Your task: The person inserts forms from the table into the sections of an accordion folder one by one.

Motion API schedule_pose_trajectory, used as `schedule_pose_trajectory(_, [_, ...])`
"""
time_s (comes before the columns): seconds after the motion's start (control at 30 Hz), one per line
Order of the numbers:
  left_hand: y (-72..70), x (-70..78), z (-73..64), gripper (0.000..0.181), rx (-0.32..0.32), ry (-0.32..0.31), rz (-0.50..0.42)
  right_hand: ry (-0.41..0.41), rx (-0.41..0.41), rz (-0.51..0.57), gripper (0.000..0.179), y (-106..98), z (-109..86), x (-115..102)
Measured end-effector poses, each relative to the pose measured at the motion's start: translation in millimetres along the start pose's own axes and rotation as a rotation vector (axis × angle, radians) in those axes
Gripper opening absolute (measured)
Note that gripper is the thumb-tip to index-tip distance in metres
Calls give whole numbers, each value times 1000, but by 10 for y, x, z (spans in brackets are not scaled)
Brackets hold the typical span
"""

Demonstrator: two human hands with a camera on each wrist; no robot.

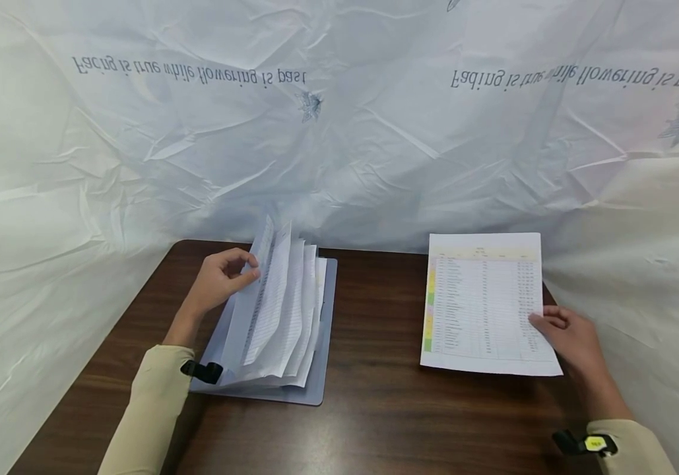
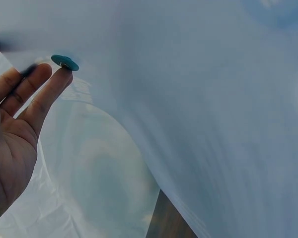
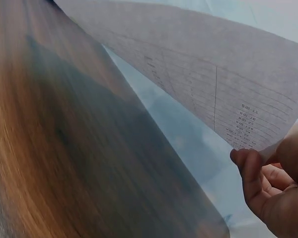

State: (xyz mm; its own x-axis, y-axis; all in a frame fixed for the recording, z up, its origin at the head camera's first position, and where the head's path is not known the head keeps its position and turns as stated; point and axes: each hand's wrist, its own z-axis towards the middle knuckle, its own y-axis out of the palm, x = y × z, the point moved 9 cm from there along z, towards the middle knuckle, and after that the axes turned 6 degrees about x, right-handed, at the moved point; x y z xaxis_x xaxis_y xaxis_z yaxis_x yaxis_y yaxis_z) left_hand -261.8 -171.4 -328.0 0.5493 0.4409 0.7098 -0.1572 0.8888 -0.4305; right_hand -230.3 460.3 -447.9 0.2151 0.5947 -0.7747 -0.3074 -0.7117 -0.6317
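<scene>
In the head view my left hand [image 1: 223,276] is at a pale blue plastic folder [image 1: 326,330] lying on the table. Thumb and fingers come together on its raised cover [image 1: 238,326]; the exact contact is partly hidden. White printed papers [image 1: 280,310] stand fanned and tilted inside. In the left wrist view a teal disc [image 2: 64,62] lies at a fingertip of the left hand. My right hand [image 1: 571,333] pinches the right edge of a printed sheet [image 1: 482,303]. That sheet carries a table with coloured cells down its left side and is held up off the table.
A dark brown wooden table [image 1: 375,369] lies beneath everything. Behind it hangs a creased, whitish plastic sheeting [image 1: 363,132] with printed words and blue flowers, which also comes down on both sides. A black strap [image 1: 202,371] is on the left wrist.
</scene>
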Motion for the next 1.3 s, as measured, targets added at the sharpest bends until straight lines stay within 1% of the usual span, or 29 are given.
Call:
schedule_pose_trajectory(0.17, [-12, 13, -3, 13, 3, -5, 10, -28, -3, 19, 60, 31, -32, -115])
schedule_pose_trajectory(0.27, [-19, 22, -5, 12, 5, -7, 11, -64, -5, 26, 58, 82, -67, -196])
schedule_pose_trajectory(0.37, [-19, 25, -3, 12, 4, -4, 8, -84, -11, 59, 54, 172, -107, -267])
schedule_pose_trajectory(0.47, [-11, 19, 0, 12, 2, 3, 2, -73, -10, 112, 50, 276, -142, -314])
schedule_pose_trajectory(0.6, [-5, 13, 5, 12, 3, 13, 3, -32, -1, 180, 46, 433, -193, -368])
schedule_pose_trajectory(0.8, [-10, 10, 21, 11, 12, -4, 3, 10, -13, 239, 44, 672, -267, -427])
schedule_pose_trajectory(1.07, [-22, 20, 28, 12, 17, -16, 4, 34, -65, 282, 44, 946, -327, -490])
schedule_pose_trajectory(1.3, [-31, 20, 22, 11, 22, -9, 10, 48, -136, 303, 43, 1185, -395, -571])
